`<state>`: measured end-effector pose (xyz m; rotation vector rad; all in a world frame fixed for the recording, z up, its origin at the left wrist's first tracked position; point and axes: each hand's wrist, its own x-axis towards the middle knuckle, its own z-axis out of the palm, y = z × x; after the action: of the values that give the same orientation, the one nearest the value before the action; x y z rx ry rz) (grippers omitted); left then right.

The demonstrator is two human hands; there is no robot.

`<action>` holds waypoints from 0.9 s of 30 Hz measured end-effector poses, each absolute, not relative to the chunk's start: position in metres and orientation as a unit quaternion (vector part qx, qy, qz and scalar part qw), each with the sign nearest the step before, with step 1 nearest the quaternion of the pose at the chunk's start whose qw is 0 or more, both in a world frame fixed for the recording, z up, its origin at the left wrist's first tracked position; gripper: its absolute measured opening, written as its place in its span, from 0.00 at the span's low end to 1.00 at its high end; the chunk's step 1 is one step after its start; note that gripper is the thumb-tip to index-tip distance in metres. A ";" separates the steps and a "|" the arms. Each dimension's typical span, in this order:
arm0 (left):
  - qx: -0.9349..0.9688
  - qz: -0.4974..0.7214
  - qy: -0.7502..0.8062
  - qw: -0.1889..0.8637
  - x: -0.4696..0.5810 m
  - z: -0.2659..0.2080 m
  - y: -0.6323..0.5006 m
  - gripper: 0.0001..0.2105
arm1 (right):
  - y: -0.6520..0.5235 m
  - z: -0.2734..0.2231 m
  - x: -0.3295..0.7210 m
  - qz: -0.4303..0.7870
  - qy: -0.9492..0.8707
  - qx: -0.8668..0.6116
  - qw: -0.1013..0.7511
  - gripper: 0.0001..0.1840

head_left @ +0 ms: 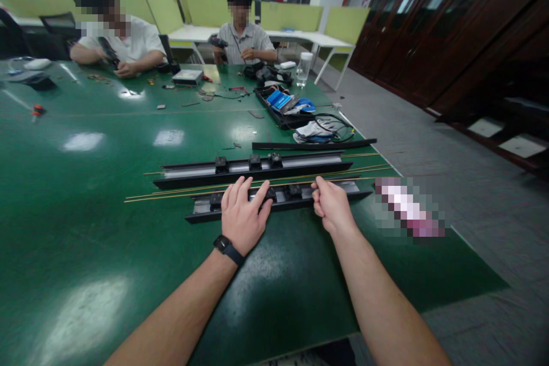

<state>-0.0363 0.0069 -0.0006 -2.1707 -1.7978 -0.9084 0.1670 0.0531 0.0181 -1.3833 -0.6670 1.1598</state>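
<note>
My left hand [243, 214] lies with fingers spread over the near black rail [295, 203], its fingertips by the thin brass-coloured rods [171, 195]. Beneath and beside those fingers, black blocks [294, 190] sit in the rail's channel, partly covered. Over the right part of the same rail, my right hand [332, 204] is closed, thumb and forefinger pinched at one of the long rods. Just beyond, a second black rail [197, 180] with a pale channel carries three dark blocks [255, 161]. The rods run lengthwise between and across the two rails.
Behind the rails lie a narrow black strip [317, 144], white-blue gloves [315, 130] and a black tray [287, 120] of blue items. A clear cup [304, 68] stands farther back. Two people sit across the green table [107, 183]. A blurred-out patch lies right.
</note>
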 end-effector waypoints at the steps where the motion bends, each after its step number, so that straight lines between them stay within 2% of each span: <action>1: -0.730 -0.304 -0.605 0.091 -0.036 -0.001 0.007 0.21 | 0.053 0.018 0.167 0.492 -0.283 -0.590 0.573 0.15; 27: -0.730 -0.304 -0.605 0.092 -0.037 -0.001 0.007 0.21 | 0.053 0.018 0.166 0.487 -0.278 -0.592 0.578 0.16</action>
<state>-0.0367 0.0073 -0.0006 -2.1677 -1.7961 -0.9036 0.1655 0.0532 0.0180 -1.3855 -0.6499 1.1394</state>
